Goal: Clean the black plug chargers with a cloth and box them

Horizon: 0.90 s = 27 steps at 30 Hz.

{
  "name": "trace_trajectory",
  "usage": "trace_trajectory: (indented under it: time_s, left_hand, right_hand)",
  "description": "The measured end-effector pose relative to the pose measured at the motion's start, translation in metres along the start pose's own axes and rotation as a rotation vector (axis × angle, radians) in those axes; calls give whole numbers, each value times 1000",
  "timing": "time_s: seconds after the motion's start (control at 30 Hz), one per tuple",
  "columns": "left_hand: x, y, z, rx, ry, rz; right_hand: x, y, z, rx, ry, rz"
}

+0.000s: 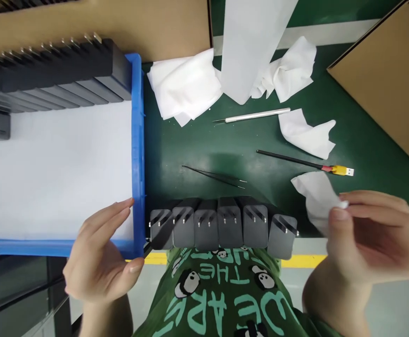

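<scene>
My left hand [102, 255] is over the near right corner of the blue tray [138, 140], its thumb and fingers apart and nothing between them. At the right, my right hand [376, 234] pinches a white cloth [316, 196] between thumb and fingers; the cloth hangs over the table's front edge. Between my hands, several dark grey plug adapters [229, 222] stand in a row along that edge, their metal prongs showing. The rightmost adapter [282, 236] is slightly tilted and apart from its neighbour.
Black tweezers [214, 176], a white-handled pointed tool [256, 115] and a black cable with a USB plug [306, 164] lie on the green table [190, 145]. Crumpled white cloths [186, 86] lie behind. More adapters [85, 70] fill the tray's back. Cardboard [390, 75] stands at the right.
</scene>
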<state>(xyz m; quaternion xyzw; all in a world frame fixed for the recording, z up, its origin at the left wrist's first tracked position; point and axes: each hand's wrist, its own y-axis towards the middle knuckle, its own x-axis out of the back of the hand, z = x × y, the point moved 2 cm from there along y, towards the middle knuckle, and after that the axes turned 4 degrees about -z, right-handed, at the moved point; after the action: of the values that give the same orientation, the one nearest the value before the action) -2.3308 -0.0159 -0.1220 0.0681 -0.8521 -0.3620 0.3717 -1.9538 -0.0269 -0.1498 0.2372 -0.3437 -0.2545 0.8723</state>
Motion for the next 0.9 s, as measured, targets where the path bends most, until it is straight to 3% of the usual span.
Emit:
trace_trajectory:
  time_s: [0.17,0.43,0.6,0.9]
  left_hand:
    - [-1,1,-3,34,0,95]
    - [2,1,-5,180,-165,160]
    - [7,4,-5,225,-208,251]
    - [10,-2,-2,62,-275,218]
  right_hand:
    - [-10,-7,-3,94,-50,-25]
    - [-12,2,8,105,-125,244]
    - [-18,3,10,34,-162,300]
    - [-20,3,14,-12,-243,307]
